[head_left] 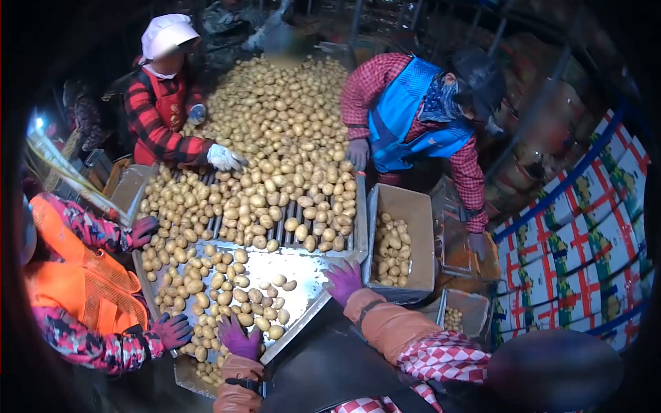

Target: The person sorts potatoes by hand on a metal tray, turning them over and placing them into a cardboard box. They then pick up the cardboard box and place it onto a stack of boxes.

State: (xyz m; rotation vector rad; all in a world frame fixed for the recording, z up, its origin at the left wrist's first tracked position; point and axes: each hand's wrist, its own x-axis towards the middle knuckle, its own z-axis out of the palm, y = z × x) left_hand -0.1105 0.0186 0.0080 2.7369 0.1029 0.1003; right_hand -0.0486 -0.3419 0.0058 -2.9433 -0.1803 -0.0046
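Note:
In a purple glove, my left hand (237, 339) rests with spread fingers at the lower end of a metal chute, touching the potatoes (227, 297) there. No potato shows gripped in it. My right hand (343, 281), gloved in purple too, lies open with fingers apart at the right rim of the metal chute (303, 265), beside an open cardboard box (399, 199) part-filled with potatoes. Below the chute's lower end, a container (186, 375) holds more potatoes, partly hidden by my left arm. Uphill, a roller bed (279, 227) is heaped with potatoes.
A co-worker in an orange vest (82, 275) reaches in from the left. Another in a red apron (165, 103) sorts across the heap. One in a blue apron (413, 110) leans over boxes at right. A small box (465, 310) and stacked printed cartons (578, 241) stand right.

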